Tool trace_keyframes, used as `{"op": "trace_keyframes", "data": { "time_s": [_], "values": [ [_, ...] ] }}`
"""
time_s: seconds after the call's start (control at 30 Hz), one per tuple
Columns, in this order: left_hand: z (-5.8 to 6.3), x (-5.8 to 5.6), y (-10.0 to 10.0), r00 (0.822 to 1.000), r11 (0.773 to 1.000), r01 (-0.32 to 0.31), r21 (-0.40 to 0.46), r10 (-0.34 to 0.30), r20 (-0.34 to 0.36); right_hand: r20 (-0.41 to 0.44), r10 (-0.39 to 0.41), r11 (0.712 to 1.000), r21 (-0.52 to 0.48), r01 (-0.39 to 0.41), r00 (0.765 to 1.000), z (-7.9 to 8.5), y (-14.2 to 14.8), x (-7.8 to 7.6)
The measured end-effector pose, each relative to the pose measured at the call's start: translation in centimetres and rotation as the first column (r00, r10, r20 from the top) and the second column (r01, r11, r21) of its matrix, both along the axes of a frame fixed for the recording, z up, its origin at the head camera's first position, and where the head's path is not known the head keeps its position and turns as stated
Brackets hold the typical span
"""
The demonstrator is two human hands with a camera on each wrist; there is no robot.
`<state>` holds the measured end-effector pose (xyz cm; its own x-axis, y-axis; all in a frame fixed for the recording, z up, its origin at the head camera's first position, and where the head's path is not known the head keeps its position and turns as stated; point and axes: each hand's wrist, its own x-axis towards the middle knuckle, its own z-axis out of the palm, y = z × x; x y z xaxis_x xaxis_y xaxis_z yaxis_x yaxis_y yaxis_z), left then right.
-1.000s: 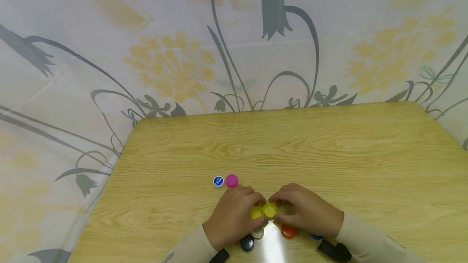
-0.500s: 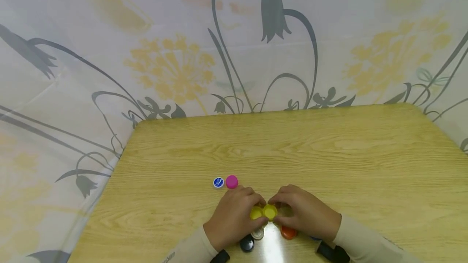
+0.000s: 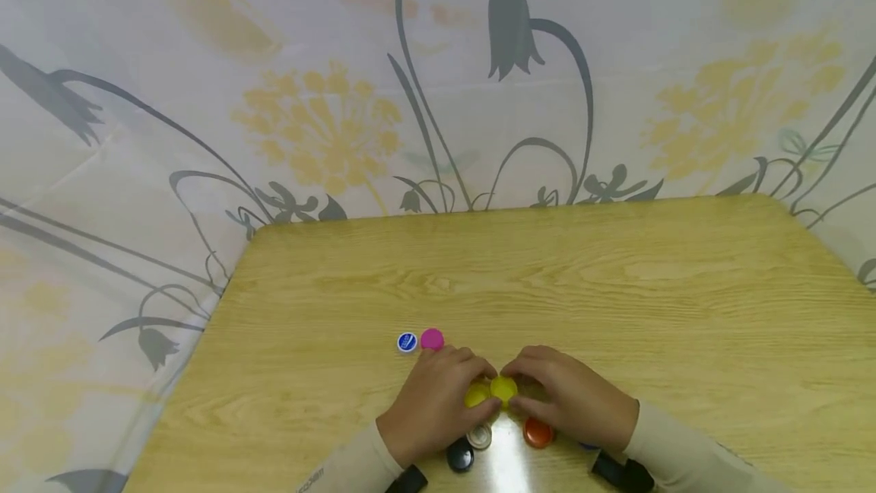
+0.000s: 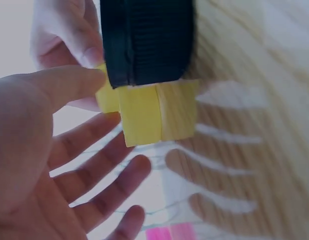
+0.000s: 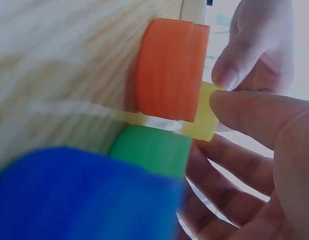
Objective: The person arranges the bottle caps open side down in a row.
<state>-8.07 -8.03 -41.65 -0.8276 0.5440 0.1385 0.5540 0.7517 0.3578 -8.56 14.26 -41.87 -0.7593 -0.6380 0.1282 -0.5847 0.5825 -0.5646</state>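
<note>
Passage is allowed over the far tabletop (image 3: 547, 272), but blocked nearer by left hand (image 3: 441, 398), yellow caps (image 3: 503, 389) and right hand (image 3: 578, 398).

No words can be read: the lettering on the blue-and-white cap (image 3: 407, 342) and left sleeve (image 3: 354, 459) is too small.

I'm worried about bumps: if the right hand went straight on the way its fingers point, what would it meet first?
The right hand would probably meet the nearer yellow bottle cap, right by its thumb, then the left hand just beyond; depth there is unclear.
</note>
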Motion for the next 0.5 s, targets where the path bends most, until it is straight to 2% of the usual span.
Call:
{"op": "trace_keyframes", "data": {
  "time_s": [0.13,0.23,0.4,0.5],
  "values": [
    [0.2,-0.2,0.1,1.000,0.999,0.000,0.048,0.001,-0.014,0.007,-0.006,0.999,-0.040,0.006,1.000,0.6,0.1,0.0],
    [0.5,-0.4,0.2,1.000,0.993,0.006,0.117,-0.008,0.009,0.031,-0.027,0.997,-0.072,0.029,0.999,1.0,0.2,-0.1],
    [0.7,-0.5,0.1,0.989,0.964,-0.013,0.265,-0.026,0.142,0.016,-0.045,0.993,-0.111,0.047,0.999,1.3,0.2,-0.1],
    [0.8,-0.4,0.0,0.975,0.940,-0.053,0.338,-0.024,0.219,-0.039,-0.046,0.988,-0.151,0.039,0.998,1.3,0.0,-0.1]
  ]
}}
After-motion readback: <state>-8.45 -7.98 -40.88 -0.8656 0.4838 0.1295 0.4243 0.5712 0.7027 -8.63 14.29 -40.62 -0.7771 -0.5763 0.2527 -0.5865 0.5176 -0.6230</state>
